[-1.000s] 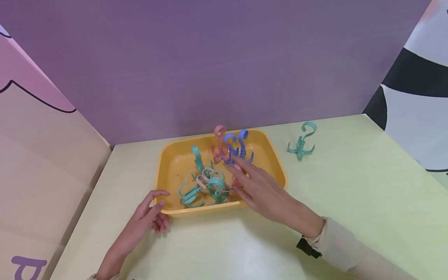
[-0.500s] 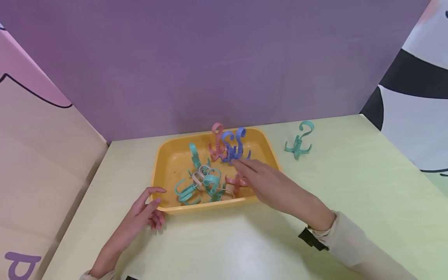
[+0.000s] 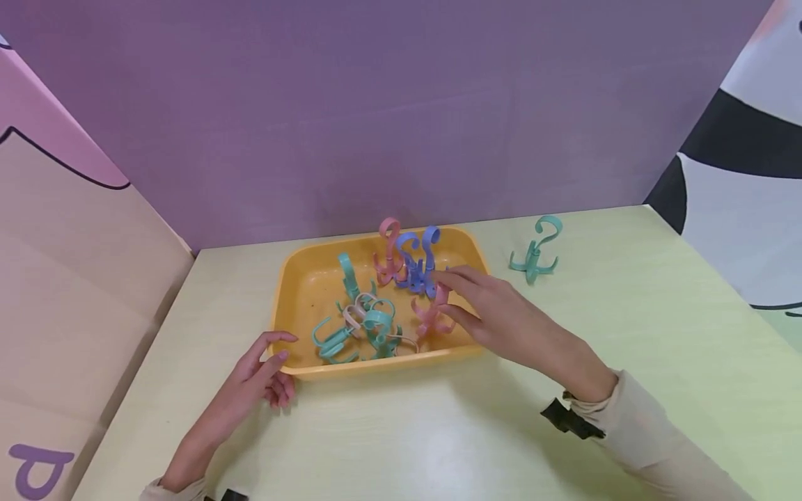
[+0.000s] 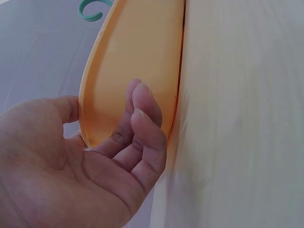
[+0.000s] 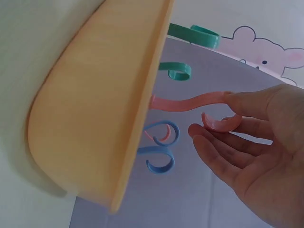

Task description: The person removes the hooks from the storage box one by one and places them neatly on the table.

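Observation:
A yellow plastic tray holds several claw-shaped hanging hooks with curled tops. My left hand grips its near left corner, index finger over the rim and thumb at the edge. The lower fingers curl against the outer wall in the left wrist view. At the tray's right side, my right hand pinches a pink hook by its curled top, between thumb and fingers. This hook stands upright, its prongs down in the tray. The right wrist view shows its pink stem rising past the rim.
Behind the held hook stand blue hooks and another pink hook. Green hooks and pale pink ones lie tangled at the front left. One green hook stands on the table, right of the tray. A purple wall rises behind.
My right hand has shifted right and slightly away from me. The pink hook, earlier low and mostly covered by it, now stands upright in its fingers. The left hand stays at the corner.

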`<move>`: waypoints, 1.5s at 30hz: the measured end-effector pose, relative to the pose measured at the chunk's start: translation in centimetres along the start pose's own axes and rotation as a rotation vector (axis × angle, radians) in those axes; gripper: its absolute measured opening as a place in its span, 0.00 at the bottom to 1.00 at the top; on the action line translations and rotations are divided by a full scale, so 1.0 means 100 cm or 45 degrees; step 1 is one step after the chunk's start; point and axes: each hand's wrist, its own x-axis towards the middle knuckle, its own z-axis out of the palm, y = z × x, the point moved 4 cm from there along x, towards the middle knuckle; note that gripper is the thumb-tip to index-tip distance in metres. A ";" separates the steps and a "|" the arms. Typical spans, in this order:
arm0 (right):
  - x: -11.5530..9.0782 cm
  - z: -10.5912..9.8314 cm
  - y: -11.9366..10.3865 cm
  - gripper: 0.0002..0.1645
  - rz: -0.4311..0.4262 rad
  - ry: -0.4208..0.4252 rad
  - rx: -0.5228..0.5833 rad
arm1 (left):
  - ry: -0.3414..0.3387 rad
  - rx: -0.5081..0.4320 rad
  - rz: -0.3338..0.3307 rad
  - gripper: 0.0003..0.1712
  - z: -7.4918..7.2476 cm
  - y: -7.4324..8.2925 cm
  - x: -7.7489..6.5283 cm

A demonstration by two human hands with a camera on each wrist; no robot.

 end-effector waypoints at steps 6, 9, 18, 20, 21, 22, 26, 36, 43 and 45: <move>-0.002 -0.017 0.004 0.28 0.033 0.050 0.016 | -0.008 0.001 0.003 0.23 0.000 -0.001 -0.001; -0.003 -0.028 0.006 0.26 0.044 0.082 0.036 | -0.016 -0.003 0.007 0.23 0.000 -0.001 -0.001; -0.006 -0.058 0.013 0.26 -0.006 0.235 0.051 | -0.013 0.004 0.007 0.23 0.000 0.001 0.001; -0.007 -0.063 0.014 0.26 0.001 0.264 0.043 | -0.011 0.010 0.007 0.22 0.000 0.001 0.001; -0.007 -0.065 0.014 0.27 0.002 0.278 0.033 | -0.010 0.013 0.007 0.22 0.000 0.001 0.001; -0.008 -0.068 0.014 0.27 0.004 0.292 0.024 | -0.008 0.015 0.008 0.22 0.000 0.002 0.001; -0.009 -0.076 0.014 0.28 -0.002 0.332 0.009 | -0.005 0.026 0.005 0.23 -0.001 0.002 0.000; -0.016 -0.097 0.019 0.31 0.008 0.402 -0.023 | -0.007 0.033 0.000 0.23 0.000 0.004 -0.002; -0.023 -0.111 0.026 0.31 0.028 0.480 -0.067 | -0.004 0.034 -0.002 0.23 0.001 0.003 -0.003; -0.025 -0.115 0.028 0.30 0.030 0.504 -0.085 | -0.004 0.035 0.004 0.23 0.001 0.003 -0.003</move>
